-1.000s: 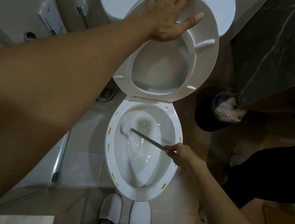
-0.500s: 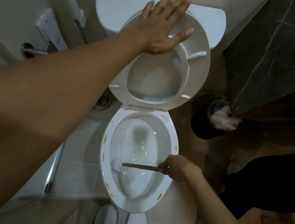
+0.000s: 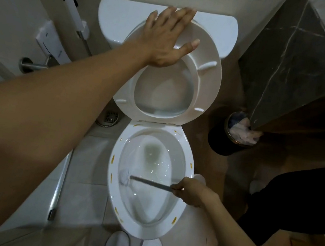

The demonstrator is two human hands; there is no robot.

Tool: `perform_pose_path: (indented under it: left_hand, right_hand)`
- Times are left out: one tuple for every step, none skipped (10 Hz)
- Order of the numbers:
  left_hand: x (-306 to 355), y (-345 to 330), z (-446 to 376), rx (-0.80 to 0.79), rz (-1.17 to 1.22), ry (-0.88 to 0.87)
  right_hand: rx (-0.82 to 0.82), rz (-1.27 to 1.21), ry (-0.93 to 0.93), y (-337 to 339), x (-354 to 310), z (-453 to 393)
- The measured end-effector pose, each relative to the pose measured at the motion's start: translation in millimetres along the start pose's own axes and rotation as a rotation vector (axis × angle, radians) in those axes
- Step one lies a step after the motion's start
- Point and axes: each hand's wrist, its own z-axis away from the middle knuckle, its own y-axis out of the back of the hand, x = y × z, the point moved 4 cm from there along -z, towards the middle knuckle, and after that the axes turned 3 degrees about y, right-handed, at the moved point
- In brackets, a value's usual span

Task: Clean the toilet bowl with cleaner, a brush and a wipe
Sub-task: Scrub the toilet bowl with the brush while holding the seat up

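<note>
Left hand (image 3: 168, 40) flat, fingers straight, pressing raised seat (image 3: 208, 83) at frame top. Right hand (image 3: 192, 191) grips brush (image 3: 146, 182) handle; head against left wall of toilet bowl (image 3: 143, 230), lower centre.

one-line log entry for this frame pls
phase: scrubbing | left hand: flat on raised seat | right hand: grips brush | brush head: left inner bowl wall

Left hand (image 3: 168, 40) flat, fingers spread; right hand (image 3: 192, 191) grip closed.
</note>
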Motion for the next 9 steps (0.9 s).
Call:
perform_pose_path:
  left_hand:
    - [1,0,0,-0.004,-0.003,-0.004]
    - [1,1,0,-0.010,-0.001,0.001]
    - [1,-1,0,-0.007,-0.015,-0.001]
    - [1,0,0,-0.009,-0.018,-0.005]
    - [1,1,0,-0.016,-0.019,-0.001]
    - [1,1,0,-0.024,0.000,0.000]
    - [1,1,1,-0.018,0.000,-0.006]
    - [1,1,0,-0.019,0.006,-0.003]
    - [1,1,0,-0.020,0.010,-0.005]
  right_hand:
    - [0.011,-0.092,-0.010,-7,5,-2]
    - [-0.130,-0.053,-0.057,6,13,18]
    - [-0.203,0.233,-0.096,26,14,31]
    - [-0.153,0.216,-0.109,25,3,19]
    - [-0.109,0.189,-0.071,20,-9,12]
    - [-0.118,0.257,-0.160,31,-1,29]
    - [-0.114,0.308,-0.287,56,1,48]
    - [-0.074,0.282,-0.217,46,2,26]
    - [-0.052,0.254,-0.214,33,5,17]
